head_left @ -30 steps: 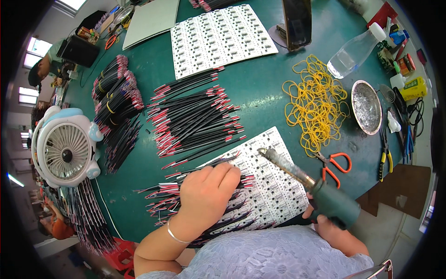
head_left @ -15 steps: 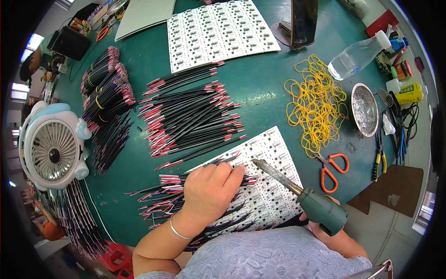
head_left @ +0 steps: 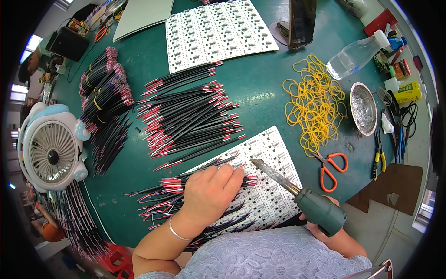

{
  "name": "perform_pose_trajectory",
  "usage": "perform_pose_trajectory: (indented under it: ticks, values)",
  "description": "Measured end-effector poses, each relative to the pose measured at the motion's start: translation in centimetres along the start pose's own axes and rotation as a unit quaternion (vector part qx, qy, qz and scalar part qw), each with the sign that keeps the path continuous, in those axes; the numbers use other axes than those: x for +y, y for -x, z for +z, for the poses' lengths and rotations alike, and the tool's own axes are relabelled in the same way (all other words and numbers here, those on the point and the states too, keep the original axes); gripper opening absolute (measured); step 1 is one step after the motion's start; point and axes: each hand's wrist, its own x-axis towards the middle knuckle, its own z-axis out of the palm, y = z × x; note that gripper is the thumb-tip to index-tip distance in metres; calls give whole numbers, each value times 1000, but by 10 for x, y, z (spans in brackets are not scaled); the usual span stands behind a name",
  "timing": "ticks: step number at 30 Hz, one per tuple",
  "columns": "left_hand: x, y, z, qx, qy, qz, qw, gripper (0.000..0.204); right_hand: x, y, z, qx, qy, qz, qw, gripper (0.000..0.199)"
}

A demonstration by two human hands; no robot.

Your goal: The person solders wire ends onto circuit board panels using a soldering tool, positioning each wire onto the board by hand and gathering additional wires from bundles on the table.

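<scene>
My right hand (head_left: 327,228) grips the green handle of a soldering iron (head_left: 320,211). Its metal shaft slants up and left, so the worn tip hovers over a white circuit board sheet (head_left: 278,160) dotted with black parts. Over the sheet's left side, my left hand (head_left: 211,190) is closed, thumb against the fingers, with a thin wire end showing at the fingertips, close to the iron's tip. Most of what it holds is hidden beneath the hand. Black wires with red and white ends (head_left: 172,186) lie under and beside this hand, some across the board sheet.
A wide pile of black wires (head_left: 190,121) lies ahead, with another board sheet (head_left: 223,32) behind it. To the right are yellow rubber bands (head_left: 311,107), orange-handled scissors (head_left: 329,179), a metal bowl (head_left: 353,123) and a bottle (head_left: 353,58). A fan (head_left: 51,151) stands left, near bundled wires (head_left: 104,88).
The whole view has shifted very slightly. Both hands and the soldering iron keep nearly the same places over the board sheet.
</scene>
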Motion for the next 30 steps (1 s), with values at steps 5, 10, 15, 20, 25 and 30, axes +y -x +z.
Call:
perform_pose_trajectory:
  ticks: [5,10,15,20,25,30]
  values:
    - [-1,-1,3,2,-13,5,1000,20,0,0,3,5,-71,40,997,23]
    - [0,-2,2,-1,-13,2,1000,19,1,-1,3,-16,-74,42,996,26]
    - [0,-3,2,0,-7,-1,1000,19,3,2,6,-23,-61,62,996,28]
    - [0,-3,2,-4,-4,-7,1000,19,2,0,7,-14,-83,74,994,30]
    - [0,-3,3,-3,-3,-11,1000,18,-5,-5,3,-21,10,50,998,25]
    - [0,-3,3,1,-3,-7,1000,18,-5,2,-1,-10,10,39,999,24]
